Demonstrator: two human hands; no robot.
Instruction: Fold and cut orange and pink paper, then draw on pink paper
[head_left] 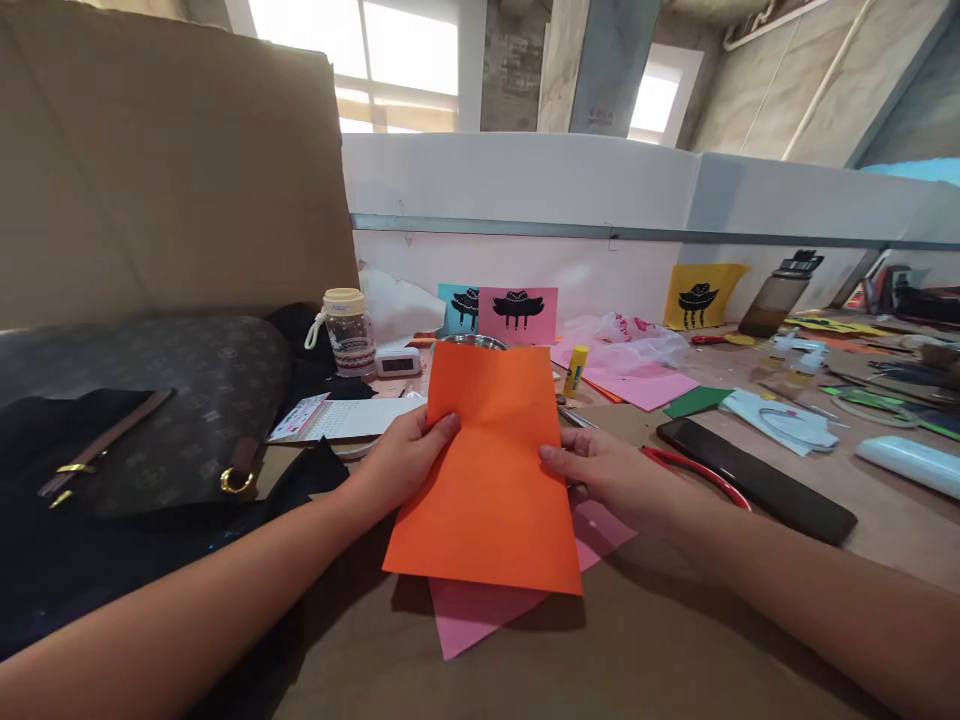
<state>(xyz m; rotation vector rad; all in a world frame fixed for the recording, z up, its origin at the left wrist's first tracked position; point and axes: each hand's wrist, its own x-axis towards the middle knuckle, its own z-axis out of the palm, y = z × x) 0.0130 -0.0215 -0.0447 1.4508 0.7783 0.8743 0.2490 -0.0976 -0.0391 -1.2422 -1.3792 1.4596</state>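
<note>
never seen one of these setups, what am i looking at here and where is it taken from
There is no machine here: the two bare hands belong to a person wearing a camera on their head. The only picture comes from that camera, looking forward and down, so both forearms reach in from the bottom corners.

The left hand and right hand hold an orange sheet of paper by its sides. Below it, partly hidden, is pink paper.

On the right of the work surface are a dark smartphone-like slab, a glue stick with a yellow cap and a green piece of paper. On the left are a lidded drinking cup and a brown patterned bag. Cards with black cut-out shapes stand at the back.
</note>
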